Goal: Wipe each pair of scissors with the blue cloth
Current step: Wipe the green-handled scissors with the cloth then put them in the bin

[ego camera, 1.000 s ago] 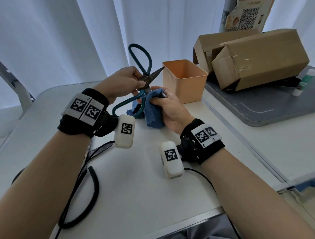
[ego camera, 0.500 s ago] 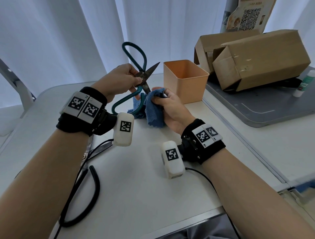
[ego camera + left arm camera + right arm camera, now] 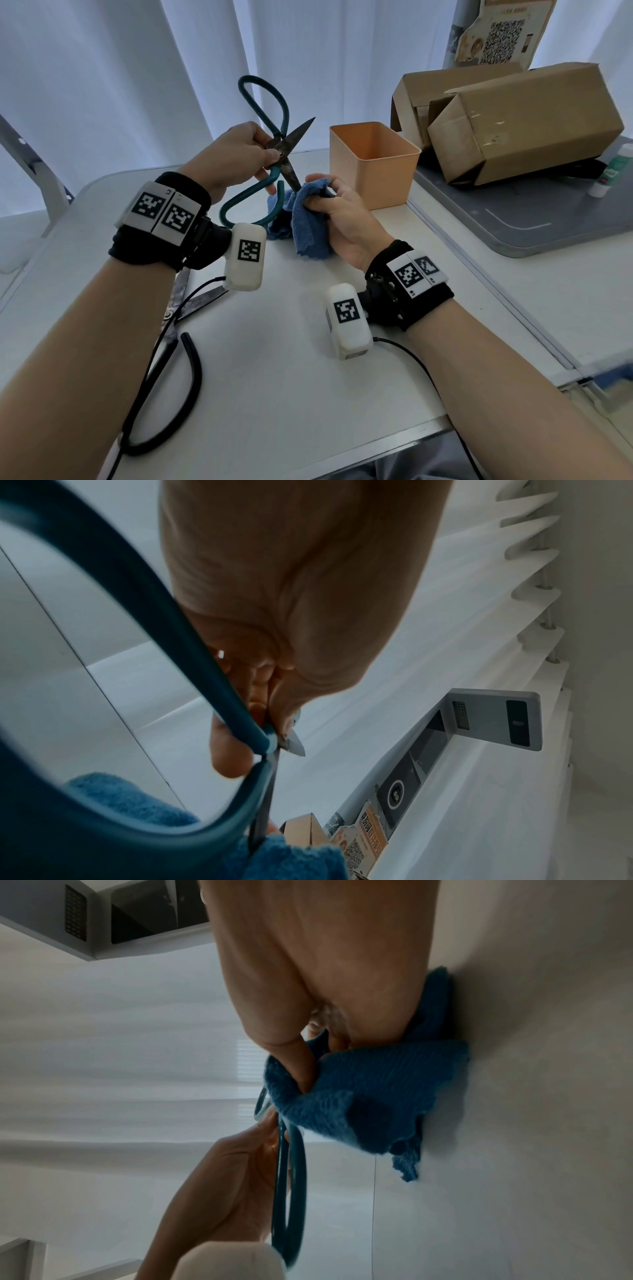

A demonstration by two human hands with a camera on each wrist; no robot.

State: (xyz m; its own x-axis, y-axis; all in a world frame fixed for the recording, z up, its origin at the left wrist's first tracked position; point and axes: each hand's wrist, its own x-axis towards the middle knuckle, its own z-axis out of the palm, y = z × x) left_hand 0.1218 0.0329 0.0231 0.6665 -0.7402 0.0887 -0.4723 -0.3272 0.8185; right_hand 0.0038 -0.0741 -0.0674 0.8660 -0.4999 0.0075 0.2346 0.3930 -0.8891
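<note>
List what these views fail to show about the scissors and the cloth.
- Green-handled scissors: the lower blade's tip, head view, buried in the blue cloth gripped by the right hand.
- Their pivot, left wrist view: covered by the left hand.
- Black-handled scissors on the table, head view: blades partly behind the left wrist.
- Blade cleanliness: too dark to judge.

Above the table [image 3: 274, 359], the left hand [image 3: 233, 154] holds the open scissors [image 3: 274, 150] at the pivot, one blade pointing down into the cloth [image 3: 308, 219] gripped by the right hand [image 3: 346, 219] just to its right. Behind the right hand stands a square bin [image 3: 376, 171]; right of it lie two cardboard boxes [image 3: 524, 120] on a tray [image 3: 548, 226]. A second pair of scissors [image 3: 191, 301] lies on the table under the left wrist.
</note>
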